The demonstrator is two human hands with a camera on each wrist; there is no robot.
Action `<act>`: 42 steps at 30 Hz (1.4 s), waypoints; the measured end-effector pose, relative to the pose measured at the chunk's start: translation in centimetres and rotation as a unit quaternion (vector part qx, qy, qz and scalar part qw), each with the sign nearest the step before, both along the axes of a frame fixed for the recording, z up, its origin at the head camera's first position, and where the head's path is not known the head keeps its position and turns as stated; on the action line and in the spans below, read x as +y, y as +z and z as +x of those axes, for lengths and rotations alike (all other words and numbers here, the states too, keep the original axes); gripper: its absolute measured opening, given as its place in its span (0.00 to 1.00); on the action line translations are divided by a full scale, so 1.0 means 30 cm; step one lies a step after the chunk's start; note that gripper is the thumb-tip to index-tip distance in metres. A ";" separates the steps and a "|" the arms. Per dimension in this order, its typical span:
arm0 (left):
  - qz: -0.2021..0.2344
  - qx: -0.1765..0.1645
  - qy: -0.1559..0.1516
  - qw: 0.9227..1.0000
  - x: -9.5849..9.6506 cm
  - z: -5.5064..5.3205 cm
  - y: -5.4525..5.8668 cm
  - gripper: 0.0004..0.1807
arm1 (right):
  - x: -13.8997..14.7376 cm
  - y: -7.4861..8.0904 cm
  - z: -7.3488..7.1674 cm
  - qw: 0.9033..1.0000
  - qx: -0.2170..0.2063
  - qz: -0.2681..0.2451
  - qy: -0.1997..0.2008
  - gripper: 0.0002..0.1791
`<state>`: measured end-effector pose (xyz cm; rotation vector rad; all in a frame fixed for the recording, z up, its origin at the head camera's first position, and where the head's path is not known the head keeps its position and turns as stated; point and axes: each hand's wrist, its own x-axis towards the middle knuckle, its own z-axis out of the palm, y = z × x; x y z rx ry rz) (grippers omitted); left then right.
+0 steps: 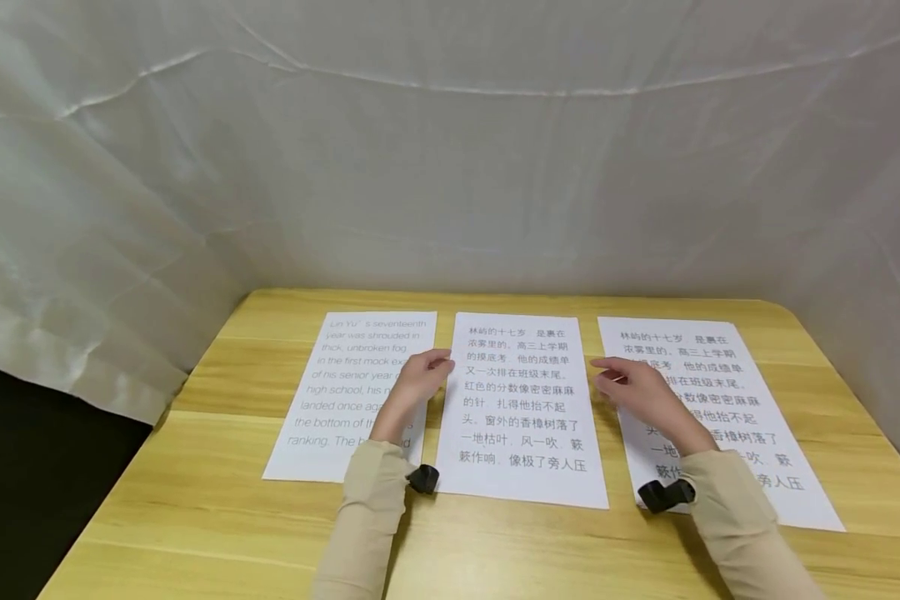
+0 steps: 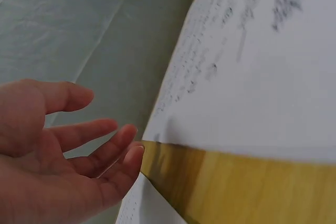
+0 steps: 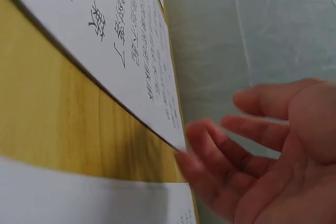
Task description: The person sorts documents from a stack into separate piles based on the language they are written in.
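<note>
Three white printed sheets lie side by side. The middle sheet (image 1: pixel 521 408), with large Chinese characters, is between my hands. My left hand (image 1: pixel 416 379) is at its left edge, overlapping the English sheet (image 1: pixel 330 383) in the head view; the fingers are loosely bent and hold nothing. Beside the middle sheet's right edge is my right hand (image 1: pixel 640 390), in front of the right-hand Chinese sheet (image 1: pixel 757 433), its grasp empty too. In the left wrist view the fingers (image 2: pixel 123 163) curve softly near a sheet's corner. The right wrist view shows the fingers (image 3: pixel 202 174) similarly relaxed, slightly blurred.
A light wooden table (image 1: pixel 195 500) carries the sheets. Pale fabric (image 1: pixel 495 192) hangs behind it and along both sides. A dark area (image 1: pixel 30 467) lies beyond the table's left edge. Small black devices (image 1: pixel 423 478) sit at both wrists.
</note>
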<state>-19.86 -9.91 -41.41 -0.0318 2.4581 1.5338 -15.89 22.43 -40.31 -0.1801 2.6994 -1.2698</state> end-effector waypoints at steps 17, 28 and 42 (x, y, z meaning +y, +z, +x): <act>-0.101 0.009 -0.046 0.994 -0.007 -0.023 -0.029 0.21 | -0.033 -0.080 -0.047 0.996 -0.079 0.008 -0.035 0.26; -0.106 0.024 -0.060 0.992 0.011 -0.018 -0.036 0.23 | -0.041 -0.080 -0.051 0.996 -0.043 0.072 0.001 0.23; -0.126 0.074 -0.047 0.988 0.036 -0.005 -0.025 0.12 | -0.055 -0.081 -0.036 0.997 -0.055 0.060 -0.013 0.31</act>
